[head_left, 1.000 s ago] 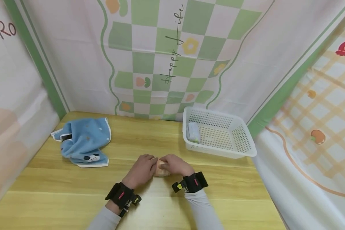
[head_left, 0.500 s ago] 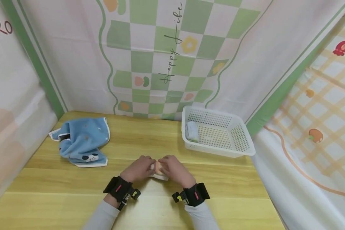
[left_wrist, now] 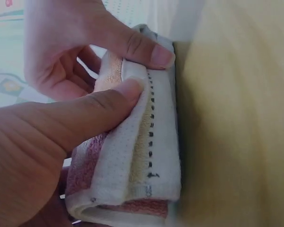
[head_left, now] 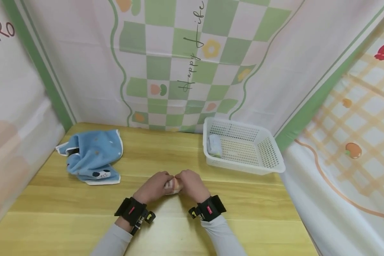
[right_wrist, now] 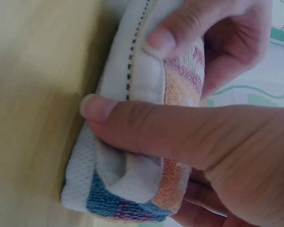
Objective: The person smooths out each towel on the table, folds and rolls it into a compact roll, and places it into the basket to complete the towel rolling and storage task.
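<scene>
A small folded towel point(head_left: 173, 187) is held between both hands, low over the middle of the table. Its terry side shows orange, pink and blue patches, and a white hem point(left_wrist: 164, 123) with a dashed dark line runs along it. My left hand point(head_left: 153, 187) grips one end, thumb pressed on the hem and fingers behind the roll. At the other end my right hand point(head_left: 193, 185) pinches the towel, its thumb lying across the white edge point(right_wrist: 144, 177). The fingers under the towel are mostly hidden.
A white plastic basket point(head_left: 236, 166) stands at the back right, with a pale rolled cloth point(head_left: 215, 145) at its left side. A crumpled blue towel point(head_left: 97, 153) lies at the left on the wooden table point(head_left: 160, 153). Printed curtains hang behind and at both sides.
The towel has been turned between the hands, and more of its patterned side and white edge now shows. My right hand has shifted, its fingers now curled at the towel's right end.
</scene>
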A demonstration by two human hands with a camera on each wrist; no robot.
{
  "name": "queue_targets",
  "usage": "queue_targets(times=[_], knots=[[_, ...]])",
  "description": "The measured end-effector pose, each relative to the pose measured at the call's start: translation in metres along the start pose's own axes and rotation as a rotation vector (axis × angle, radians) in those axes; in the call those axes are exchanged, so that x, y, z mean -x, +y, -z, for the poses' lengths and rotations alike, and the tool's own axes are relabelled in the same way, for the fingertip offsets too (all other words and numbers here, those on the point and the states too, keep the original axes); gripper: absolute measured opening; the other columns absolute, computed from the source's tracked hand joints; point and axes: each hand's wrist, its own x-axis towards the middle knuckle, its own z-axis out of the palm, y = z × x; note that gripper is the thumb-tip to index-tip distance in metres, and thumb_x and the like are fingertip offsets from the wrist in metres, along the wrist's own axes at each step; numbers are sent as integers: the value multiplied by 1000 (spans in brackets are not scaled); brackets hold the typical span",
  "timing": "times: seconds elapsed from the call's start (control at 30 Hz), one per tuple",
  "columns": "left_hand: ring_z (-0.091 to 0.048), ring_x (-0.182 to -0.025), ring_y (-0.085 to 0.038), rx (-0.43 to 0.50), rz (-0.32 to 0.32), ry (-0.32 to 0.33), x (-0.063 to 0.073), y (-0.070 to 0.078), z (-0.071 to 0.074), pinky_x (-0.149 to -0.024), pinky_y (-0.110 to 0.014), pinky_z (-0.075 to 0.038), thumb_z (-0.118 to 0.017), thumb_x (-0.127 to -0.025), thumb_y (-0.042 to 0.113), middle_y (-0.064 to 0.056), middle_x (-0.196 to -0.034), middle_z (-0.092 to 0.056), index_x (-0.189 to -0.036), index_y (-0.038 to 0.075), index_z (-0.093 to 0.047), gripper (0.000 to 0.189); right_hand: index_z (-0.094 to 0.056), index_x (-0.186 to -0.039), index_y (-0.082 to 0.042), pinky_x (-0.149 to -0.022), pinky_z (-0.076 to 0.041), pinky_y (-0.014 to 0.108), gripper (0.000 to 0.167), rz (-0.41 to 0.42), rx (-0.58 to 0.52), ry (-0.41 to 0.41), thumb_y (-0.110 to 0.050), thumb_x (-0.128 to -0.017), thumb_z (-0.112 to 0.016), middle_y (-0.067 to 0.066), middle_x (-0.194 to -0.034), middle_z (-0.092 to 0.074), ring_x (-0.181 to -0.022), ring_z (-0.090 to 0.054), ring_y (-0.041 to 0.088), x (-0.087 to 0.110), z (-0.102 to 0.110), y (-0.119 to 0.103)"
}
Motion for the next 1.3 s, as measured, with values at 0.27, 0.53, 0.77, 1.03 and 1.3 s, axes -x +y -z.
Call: queue_targets(times=[0.27,0.53,0.77,1.03,1.3], knots=[[-56,-76,-11,26,-48,-57,-1,-8,2,-70,-28,-49,-78,-91,21,2,-85,-63,-98,8,-70,17,-78,-85,-17,-62,-52,29,26,42,62,-35,-11,-63,-90,-4,-78,-72,-73,-65,14,-4,1,1],[-60,-77,-7,175,-105,-213,-26,-6,13,-69,-24,-52,-78,-90,17,9,-89,-67,-107,13,-75,18,-69,-78,-18,-54,-43,23,35,-22,-85,-107,-24,-56,-95,-12,-69,-60,-62,-51,6,7,9,17],[-63,-95,-13,260,-145,-109,-52,18,24,-83,-30,-56,-78,-90,19,1,-113,-70,-127,10,-68,39,-68,-88,-12,-48,-49,25,32,-150,-238,-89,-23,-64,-86,-7,-73,-62,-58,-56,8,26,49,41],[-44,-143,-28,305,-178,22,-90,40,12,-117,-47,-38,-41,-110,35,-15,-153,-49,-152,5,-43,52,-67,-95,-9,-52,-52,27,36,-268,-293,-34,-26,-68,-82,-1,-79,-66,-62,-61,12,47,99,79],[-37,-146,-32,28,-267,82,-128,54,-15,-120,-46,-34,-64,-101,12,-15,-154,-47,-145,4,-54,46,-62,-105,-4,-55,-57,32,38,-475,-385,-4,-23,-75,-76,9,-88,-68,-68,-65,20,70,136,128]])
